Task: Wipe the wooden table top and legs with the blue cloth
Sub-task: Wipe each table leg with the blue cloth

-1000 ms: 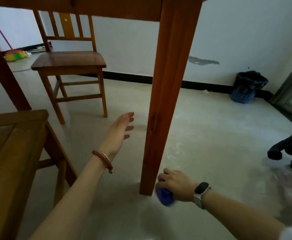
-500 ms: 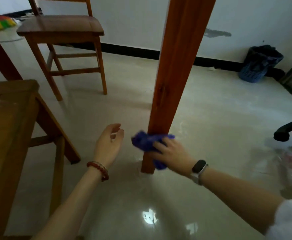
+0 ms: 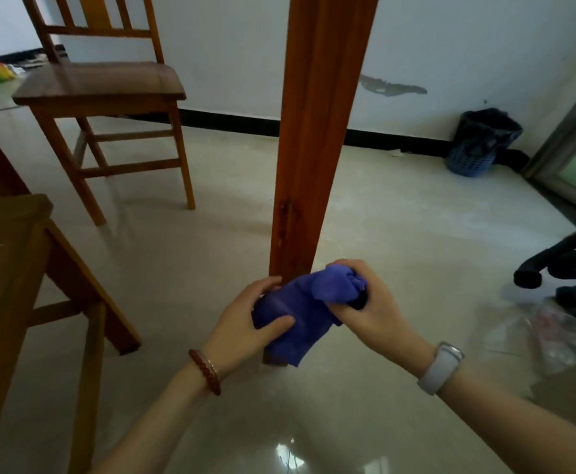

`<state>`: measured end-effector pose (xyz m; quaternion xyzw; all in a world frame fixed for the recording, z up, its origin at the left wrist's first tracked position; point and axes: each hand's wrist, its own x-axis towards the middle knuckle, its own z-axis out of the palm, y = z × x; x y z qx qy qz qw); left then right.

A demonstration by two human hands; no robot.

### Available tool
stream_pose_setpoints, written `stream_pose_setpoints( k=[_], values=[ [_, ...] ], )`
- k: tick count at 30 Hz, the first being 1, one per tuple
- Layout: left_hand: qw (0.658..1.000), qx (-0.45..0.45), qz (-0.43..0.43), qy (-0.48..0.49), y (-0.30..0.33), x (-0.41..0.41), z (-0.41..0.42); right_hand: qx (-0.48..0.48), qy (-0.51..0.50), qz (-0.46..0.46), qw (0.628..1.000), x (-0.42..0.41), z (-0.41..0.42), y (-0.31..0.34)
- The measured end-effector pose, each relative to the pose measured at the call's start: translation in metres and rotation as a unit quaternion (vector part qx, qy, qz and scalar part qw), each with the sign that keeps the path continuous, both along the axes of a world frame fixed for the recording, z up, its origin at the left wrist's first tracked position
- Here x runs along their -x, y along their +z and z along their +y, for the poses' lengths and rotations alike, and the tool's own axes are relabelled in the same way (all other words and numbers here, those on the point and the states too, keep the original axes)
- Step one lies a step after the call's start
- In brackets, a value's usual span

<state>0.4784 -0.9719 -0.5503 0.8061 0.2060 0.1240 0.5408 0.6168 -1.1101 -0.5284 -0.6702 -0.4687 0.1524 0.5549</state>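
Observation:
A wooden table leg (image 3: pixel 317 131) rises from the tiled floor in the middle of the view; the table top is out of frame. The blue cloth (image 3: pixel 300 311) is bunched in front of the leg's lower part and hides its foot. My left hand (image 3: pixel 249 319), with a red bead bracelet at the wrist, grips the cloth's left side. My right hand (image 3: pixel 372 309), with a watch on its wrist, clutches the cloth's upper right end. Both hands sit just in front of the leg.
A wooden chair (image 3: pixel 105 97) stands at the back left. A wooden stool or bench (image 3: pixel 13 268) fills the left edge. A blue bin (image 3: pixel 485 142) is by the far wall. A black office chair base (image 3: pixel 560 261) and clear plastic (image 3: pixel 546 336) lie right.
My left hand has come in from the left and taken hold of the cloth. My right hand has drawn the cloth off the leg, now held between both hands.

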Motion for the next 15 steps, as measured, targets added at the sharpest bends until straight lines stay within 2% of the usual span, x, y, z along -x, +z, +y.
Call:
stream_pose_setpoints(
  k=[3, 5, 7, 8, 10, 11, 13, 15],
  values=[
    [0.992, -0.094, -0.057, 0.065, 0.017, -0.013, -0.017, -0.053, -0.071, 0.108, 0.99, 0.001, -0.001, 0.011],
    [0.98, -0.13, -0.113, 0.103, 0.028, -0.02, -0.026, -0.071, -0.096, 0.248, 0.961, -0.002, -0.003, 0.02],
    [0.965, -0.142, -0.16, 0.152, 0.042, -0.027, -0.034, -0.054, -0.038, 0.386, 0.92, -0.006, -0.007, 0.026],
    [0.959, -0.145, -0.176, 0.168, 0.05, -0.032, -0.038, -0.035, -0.005, 0.423, 0.905, -0.007, -0.009, 0.03],
    [0.95, -0.168, -0.196, 0.175, 0.064, -0.042, -0.045, -0.017, 0.039, 0.443, 0.895, -0.009, -0.012, 0.039],
    [0.941, -0.209, -0.206, 0.171, 0.071, -0.045, -0.047, -0.027, 0.038, 0.434, 0.9, -0.012, -0.012, 0.044],
    [0.918, -0.297, -0.218, 0.148, 0.08, -0.052, -0.048, -0.077, -0.002, 0.401, 0.913, -0.023, -0.011, 0.057],
    [0.901, -0.345, -0.221, 0.139, 0.088, -0.056, -0.045, -0.143, -0.058, 0.341, 0.927, -0.038, -0.012, 0.075]
  ],
)
